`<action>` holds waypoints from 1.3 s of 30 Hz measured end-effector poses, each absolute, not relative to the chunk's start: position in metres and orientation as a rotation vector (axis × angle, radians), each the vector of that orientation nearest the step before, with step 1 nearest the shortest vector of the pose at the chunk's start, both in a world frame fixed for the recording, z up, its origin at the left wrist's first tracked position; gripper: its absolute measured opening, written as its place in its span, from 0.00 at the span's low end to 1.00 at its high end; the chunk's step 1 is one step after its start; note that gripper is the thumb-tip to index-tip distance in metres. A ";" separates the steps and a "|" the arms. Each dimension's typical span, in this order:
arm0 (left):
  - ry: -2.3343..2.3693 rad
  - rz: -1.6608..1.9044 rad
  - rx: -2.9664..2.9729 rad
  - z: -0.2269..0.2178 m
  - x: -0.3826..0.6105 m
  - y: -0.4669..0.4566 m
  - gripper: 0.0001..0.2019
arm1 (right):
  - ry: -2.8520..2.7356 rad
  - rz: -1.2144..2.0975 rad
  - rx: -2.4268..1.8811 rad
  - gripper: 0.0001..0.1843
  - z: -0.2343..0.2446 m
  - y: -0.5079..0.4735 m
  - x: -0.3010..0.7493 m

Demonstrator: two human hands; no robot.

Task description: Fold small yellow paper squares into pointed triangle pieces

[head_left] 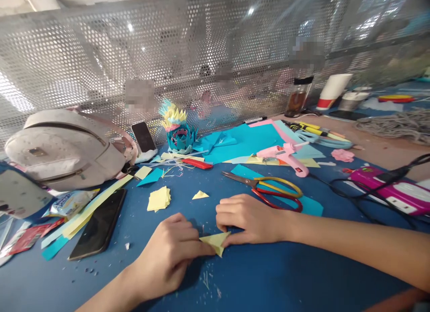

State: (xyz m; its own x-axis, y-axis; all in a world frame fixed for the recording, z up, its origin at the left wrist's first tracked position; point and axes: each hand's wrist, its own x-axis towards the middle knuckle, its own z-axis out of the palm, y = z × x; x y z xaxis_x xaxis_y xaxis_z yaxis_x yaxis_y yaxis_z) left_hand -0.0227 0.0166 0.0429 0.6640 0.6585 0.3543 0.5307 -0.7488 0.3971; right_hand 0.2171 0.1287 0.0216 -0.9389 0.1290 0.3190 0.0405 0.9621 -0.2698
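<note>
On the blue tabletop, a small folded piece of yellow paper [215, 241] lies between my two hands. My left hand [173, 249] has its fingers curled, with thumb and fingertip on the paper's left and lower part. My right hand [248, 220] pinches the paper's right corner between thumb and finger. Just beyond them rests a small folded yellow triangle [200, 194]. A stack of yellow paper squares [159, 199] sits to its left. Scissors [265, 184] with one yellow and one red handle lie behind my right hand, blades pointing left.
At the back stand a folded-paper model [179, 135], a propped phone [144, 137] and a backpack [63, 146]. A pink glue gun [285, 157], a red cutter [197, 163] and blue sheets [235, 141] lie mid-table. A dark phone [101, 227] is left; a magenta power strip [386, 188] is right.
</note>
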 end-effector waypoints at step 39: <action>1.131 0.837 2.246 0.030 -0.023 0.020 0.25 | -2.596 0.745 -0.403 0.12 0.026 0.130 0.221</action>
State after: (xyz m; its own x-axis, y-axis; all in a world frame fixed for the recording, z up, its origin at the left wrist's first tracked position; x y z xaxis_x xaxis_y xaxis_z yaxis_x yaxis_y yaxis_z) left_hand -0.0235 0.0202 0.0302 0.4697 0.8294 0.3025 0.5314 -0.5392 0.6533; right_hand 0.2207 0.1301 0.0264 -0.8751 0.3776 0.3026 0.1597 0.8157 -0.5560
